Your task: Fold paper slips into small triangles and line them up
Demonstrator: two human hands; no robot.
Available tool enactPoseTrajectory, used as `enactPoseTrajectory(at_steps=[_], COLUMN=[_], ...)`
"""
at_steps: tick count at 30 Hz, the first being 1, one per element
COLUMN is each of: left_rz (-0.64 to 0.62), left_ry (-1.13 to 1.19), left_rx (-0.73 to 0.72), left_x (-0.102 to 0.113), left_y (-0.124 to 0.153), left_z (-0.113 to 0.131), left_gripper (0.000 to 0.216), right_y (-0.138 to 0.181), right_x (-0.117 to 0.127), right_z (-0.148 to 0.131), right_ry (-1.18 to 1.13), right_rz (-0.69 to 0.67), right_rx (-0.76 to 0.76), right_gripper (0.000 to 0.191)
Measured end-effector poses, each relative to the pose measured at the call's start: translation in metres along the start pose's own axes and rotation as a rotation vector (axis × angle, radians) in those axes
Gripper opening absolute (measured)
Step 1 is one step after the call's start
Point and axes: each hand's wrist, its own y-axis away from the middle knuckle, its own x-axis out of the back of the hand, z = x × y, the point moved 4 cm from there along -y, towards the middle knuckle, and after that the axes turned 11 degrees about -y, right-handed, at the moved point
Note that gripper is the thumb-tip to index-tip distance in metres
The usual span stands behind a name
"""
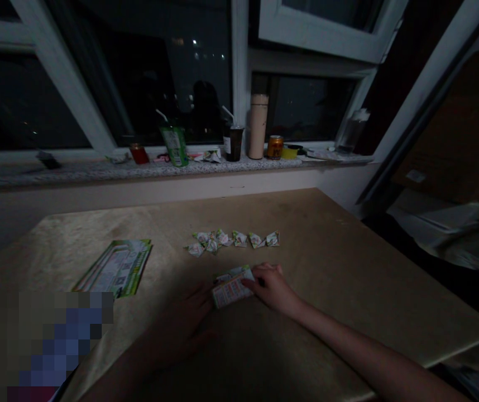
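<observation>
A folded printed paper leaflet [233, 289], white and green with reddish print, lies in front of me on the cloth-covered table. My right hand [271, 285] grips its right end, thumb on top and fingers curled at the far side. At its left edge, my left hand [187, 312] lies in deep shadow with its fingers stretched out, the tips by the paper. Beyond both hands sit several small folded paper pieces [239, 239] in a loose row. To the left lies a stack of flat green-and-white leaflets [124, 268].
A gold-brown tablecloth [327, 268] covers the table. Behind it, the granite windowsill [210, 167] holds a green cup [175, 146], a dark cup with a straw [233, 144], a beige bottle [258, 128] and an orange can [275, 147]. Boxes [436, 215] stand at the right.
</observation>
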Motion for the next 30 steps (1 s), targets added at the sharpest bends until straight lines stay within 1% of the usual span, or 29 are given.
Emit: enactPoseTrajectory(at_steps=[2,6,8,11,16,21,26,30], left_rz=[-0.012,0.059,0.073,0.045,0.003,0.037,0.045,0.059], left_ry=[0.031,0.125,0.152,0.137,0.081,-0.014,-0.090,-0.102], left_rx=[0.062,0.244,0.279,0.232,0.092,0.107,0.115,0.115], left_x=[-0.001,0.001,0.003,0.004,-0.002,-0.005,-0.008,-0.011], left_y=[0.002,0.003,0.003,0.002,0.005,0.007,0.007,0.005], left_z=[-0.001,-0.001,0.003,0.011,0.022,0.025,0.030,0.030], left_gripper=[0.062,0.068,0.067,0.063,0.067,0.072,0.074,0.068], right_y=[-0.002,-0.003,-0.002,0.000,0.005,0.006,0.004,0.004], right_x=[-0.001,-0.003,-0.004,-0.005,-0.006,-0.006,-0.007,-0.007], right_z=[-0.001,-0.005,-0.005,-0.005,-0.008,-0.005,-0.004,-0.006], right_ry=[0.048,0.125,0.133,0.131,0.123,0.070,0.053,0.052], right_rz=[0.029,0.071,0.071,0.070,0.062,0.081,0.075,0.083], right_rx=[-0.026,-0.010,-0.007,-0.020,-0.042,-0.082,-0.072,-0.102], right_gripper=[0.032,0.030,0.029,0.028,0.021,0.016,0.022,0.027])
